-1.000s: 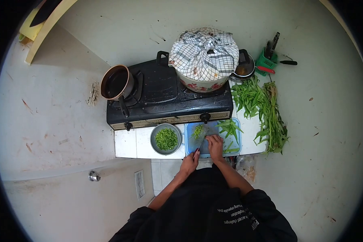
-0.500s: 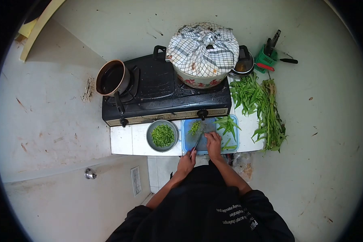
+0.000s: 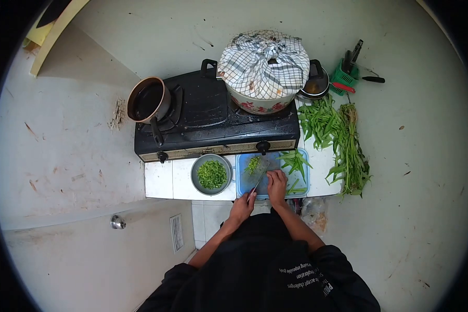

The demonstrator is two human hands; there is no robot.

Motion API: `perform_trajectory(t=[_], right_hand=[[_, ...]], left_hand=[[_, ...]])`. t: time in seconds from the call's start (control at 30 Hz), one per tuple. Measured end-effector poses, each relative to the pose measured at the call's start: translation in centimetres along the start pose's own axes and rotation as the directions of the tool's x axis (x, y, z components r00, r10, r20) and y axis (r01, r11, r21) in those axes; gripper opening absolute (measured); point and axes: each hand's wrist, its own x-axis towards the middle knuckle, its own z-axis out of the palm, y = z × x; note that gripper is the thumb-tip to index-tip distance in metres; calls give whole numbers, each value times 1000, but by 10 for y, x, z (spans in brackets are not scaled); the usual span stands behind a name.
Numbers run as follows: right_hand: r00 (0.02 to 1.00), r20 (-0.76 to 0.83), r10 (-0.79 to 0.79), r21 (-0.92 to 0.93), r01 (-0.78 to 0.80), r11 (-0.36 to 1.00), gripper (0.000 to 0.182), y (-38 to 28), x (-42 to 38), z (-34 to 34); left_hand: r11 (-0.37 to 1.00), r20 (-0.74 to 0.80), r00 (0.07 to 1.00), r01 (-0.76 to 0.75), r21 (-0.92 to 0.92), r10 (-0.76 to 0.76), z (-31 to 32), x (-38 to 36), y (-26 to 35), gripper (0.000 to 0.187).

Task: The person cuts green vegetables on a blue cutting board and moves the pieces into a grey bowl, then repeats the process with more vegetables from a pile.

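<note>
My left hand (image 3: pixel 241 208) is closed around the handle of a knife (image 3: pixel 260 179), whose blade points up and right over the blue cutting board (image 3: pixel 241 188). Beside the blade, the fingers of my right hand (image 3: pixel 276 185) are curled down on the board; what they pinch is hidden. A small heap of chopped greens (image 3: pixel 252 165) lies left of the blade. Long leaves (image 3: pixel 295 160) and cut green stems (image 3: pixel 296 190) rest on the right part of the board. Left of it stands a grey bowl (image 3: pixel 194 179) of chopped greens (image 3: pixel 212 174).
Behind the board is a black gas stove (image 3: pixel 208 138) with a saucepan (image 3: pixel 161 106) and a large cloth-covered pot (image 3: pixel 260 104). Bunches of leafy greens (image 3: pixel 348 151) lie at right, near a green basket (image 3: pixel 343 78) of utensils. The white tiled counter (image 3: pixel 158 182) ends at a wall.
The knife blade has shifted slightly on the board, and my right hand's fingers have moved a little beside it. The whole view has shifted slightly.
</note>
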Motion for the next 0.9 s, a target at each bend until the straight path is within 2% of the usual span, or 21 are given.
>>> perform_trajectory(t=[0.27, 0.37, 0.47, 0.6, 0.9], right_hand=[[998, 21, -54, 30, 54, 998, 11, 2, 3, -5], [997, 24, -71, 11, 71, 997, 14, -1, 1, -5], [993, 26, -117, -34, 118, 992, 18, 0, 1, -8], [975, 91, -204, -43, 208, 977, 22, -2, 6, -7], [982, 62, -180, -52, 183, 982, 22, -6, 9, -2]], left_hand=[[997, 65, 996, 53, 63, -57, -5, 3, 9, 50], [997, 66, 995, 69, 28, -70, 0, 16, 9, 53], [996, 9, 999, 53, 76, -54, 3, 16, 9, 54], [997, -2, 997, 72, 18, -72, -5, 9, 3, 53], [997, -8, 997, 75, -13, -76, -10, 2, -4, 54]])
